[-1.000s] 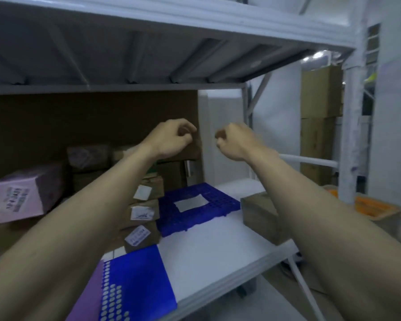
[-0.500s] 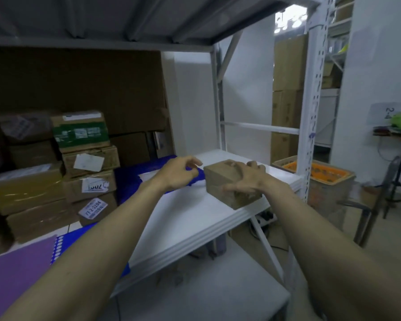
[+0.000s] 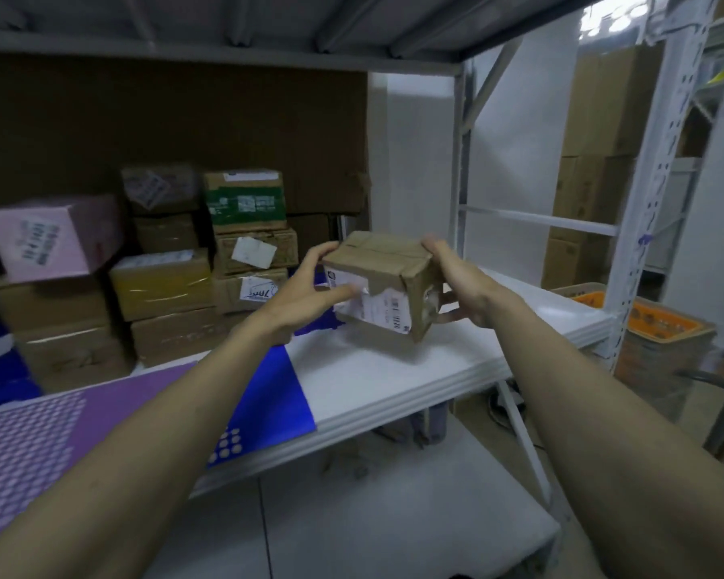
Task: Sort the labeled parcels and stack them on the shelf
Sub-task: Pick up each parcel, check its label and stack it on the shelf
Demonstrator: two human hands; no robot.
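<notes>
A small brown cardboard parcel (image 3: 383, 282) with a white label on its near face hangs tilted just above the white shelf (image 3: 393, 378). My left hand (image 3: 306, 290) grips its left side, thumb over the top edge. My right hand (image 3: 460, 286) grips its right side from behind. To the left on the same shelf stands a stack of labeled parcels (image 3: 247, 244), with a pink box (image 3: 53, 236) at the far left.
Purple (image 3: 30, 436) and blue (image 3: 268, 394) mats lie on the shelf's front left. A white upright post (image 3: 648, 211) stands at the right, with an orange-topped crate (image 3: 653, 328) behind it. Tall cartons (image 3: 594, 131) fill the far right. A lower white shelf (image 3: 373, 516) sits beneath.
The parcel rested on the shelf under my right hand; now both hands hold it lifted and tilted with its label toward me. My left hand has closed on its left side.
</notes>
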